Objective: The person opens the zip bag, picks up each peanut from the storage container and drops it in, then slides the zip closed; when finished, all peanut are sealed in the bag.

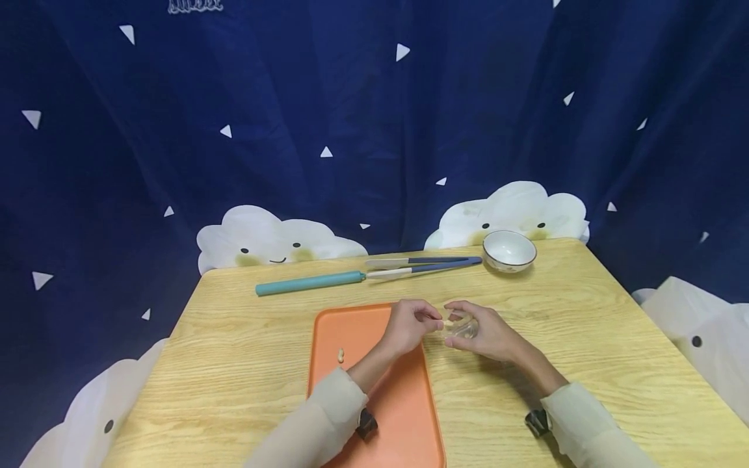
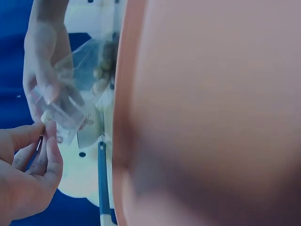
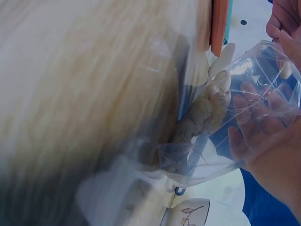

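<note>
Above the right edge of an orange tray (image 1: 374, 325), my left hand (image 1: 409, 323) pinches a peanut (image 2: 45, 117) between thumb and fingertips. The peanut is right at the mouth of a clear plastic bag (image 1: 466, 327). My right hand (image 1: 491, 333) holds this bag from the right, its fingers bent around the opening. Several peanuts (image 3: 207, 108) lie bunched in the bottom of the bag, as the right wrist view shows. On the tray, left of my left forearm, lies a single peanut (image 1: 341, 355). My left arm covers part of the tray.
Behind the tray lie a closed teal stick (image 1: 310, 283) and blue-and-cream tongs (image 1: 433, 265). A white bowl with a dark rim (image 1: 509, 252) stands at the back right of the wooden table (image 1: 234, 377). A navy curtain (image 1: 351, 97) with clouds hangs behind.
</note>
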Demonstrator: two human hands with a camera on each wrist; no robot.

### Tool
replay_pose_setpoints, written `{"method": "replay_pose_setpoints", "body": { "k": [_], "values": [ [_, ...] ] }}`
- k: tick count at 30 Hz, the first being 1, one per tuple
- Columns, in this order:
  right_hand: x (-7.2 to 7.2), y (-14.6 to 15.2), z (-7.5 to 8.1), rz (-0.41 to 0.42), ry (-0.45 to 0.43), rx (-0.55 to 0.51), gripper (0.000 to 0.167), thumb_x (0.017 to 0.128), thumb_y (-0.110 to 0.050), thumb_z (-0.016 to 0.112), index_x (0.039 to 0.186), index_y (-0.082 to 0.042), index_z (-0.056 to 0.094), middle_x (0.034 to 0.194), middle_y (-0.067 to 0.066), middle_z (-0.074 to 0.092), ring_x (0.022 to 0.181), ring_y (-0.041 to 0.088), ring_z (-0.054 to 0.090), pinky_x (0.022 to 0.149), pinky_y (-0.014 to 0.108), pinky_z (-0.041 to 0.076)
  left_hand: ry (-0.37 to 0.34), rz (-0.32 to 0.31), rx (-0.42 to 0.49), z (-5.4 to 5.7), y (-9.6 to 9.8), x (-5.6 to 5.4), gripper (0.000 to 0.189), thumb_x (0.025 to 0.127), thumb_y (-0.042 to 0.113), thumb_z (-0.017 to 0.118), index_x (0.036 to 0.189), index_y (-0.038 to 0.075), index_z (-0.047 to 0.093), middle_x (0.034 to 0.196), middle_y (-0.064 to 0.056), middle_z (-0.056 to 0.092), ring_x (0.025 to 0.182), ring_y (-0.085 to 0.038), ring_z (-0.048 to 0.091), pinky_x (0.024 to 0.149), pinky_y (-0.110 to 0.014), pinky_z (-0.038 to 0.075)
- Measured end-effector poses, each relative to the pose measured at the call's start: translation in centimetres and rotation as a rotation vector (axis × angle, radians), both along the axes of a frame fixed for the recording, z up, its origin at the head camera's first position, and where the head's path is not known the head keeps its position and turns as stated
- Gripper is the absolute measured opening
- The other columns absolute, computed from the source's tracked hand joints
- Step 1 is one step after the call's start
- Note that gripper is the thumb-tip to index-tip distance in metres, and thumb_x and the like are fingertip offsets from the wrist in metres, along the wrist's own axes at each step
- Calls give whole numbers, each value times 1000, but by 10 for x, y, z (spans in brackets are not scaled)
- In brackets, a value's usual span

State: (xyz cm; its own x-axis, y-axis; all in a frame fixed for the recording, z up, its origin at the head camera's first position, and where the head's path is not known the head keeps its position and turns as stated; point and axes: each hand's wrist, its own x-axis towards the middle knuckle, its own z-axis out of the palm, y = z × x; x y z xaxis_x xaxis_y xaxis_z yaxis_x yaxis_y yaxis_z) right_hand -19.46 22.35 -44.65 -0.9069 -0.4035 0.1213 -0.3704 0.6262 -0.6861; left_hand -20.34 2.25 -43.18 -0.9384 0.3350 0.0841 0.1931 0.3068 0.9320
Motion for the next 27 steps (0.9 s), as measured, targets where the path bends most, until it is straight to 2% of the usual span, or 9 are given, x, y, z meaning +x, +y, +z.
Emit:
{"method": "replay_pose_setpoints", "body": {
  "k": [5,10,16,27],
  "values": [
    [-1,1,0,-5,36,12,65,78,-42,76,130,-10,53,121,6,64,112,27,59,92,48,46,13,-20,-16,-1,9,1,7,82,11,74,86,6,74,81,-4,72,67,0,61,60,-17,50],
    [-1,1,1,-4,20,-2,66,77,-41,76,131,-11,53,116,8,66,107,26,62,88,45,48,65,-23,-43,2,-1,-1,8,83,10,72,90,5,74,84,-5,73,71,-3,62,59,-17,50],
    [0,2,1,-10,27,-5,66,77,-40,77,131,-11,53,112,8,68,109,29,61,92,49,45,86,7,-76,6,-35,-6,7,83,5,71,89,5,73,86,-8,72,75,-12,64,60,-20,50],
    [-1,4,-1,-9,13,-7,67,77,-41,77,132,-10,52,113,8,67,111,29,60,91,46,45,113,4,-242,3,-102,-9,13,84,5,69,97,1,70,95,-12,70,85,-22,66,69,-29,53]
  ]
}}
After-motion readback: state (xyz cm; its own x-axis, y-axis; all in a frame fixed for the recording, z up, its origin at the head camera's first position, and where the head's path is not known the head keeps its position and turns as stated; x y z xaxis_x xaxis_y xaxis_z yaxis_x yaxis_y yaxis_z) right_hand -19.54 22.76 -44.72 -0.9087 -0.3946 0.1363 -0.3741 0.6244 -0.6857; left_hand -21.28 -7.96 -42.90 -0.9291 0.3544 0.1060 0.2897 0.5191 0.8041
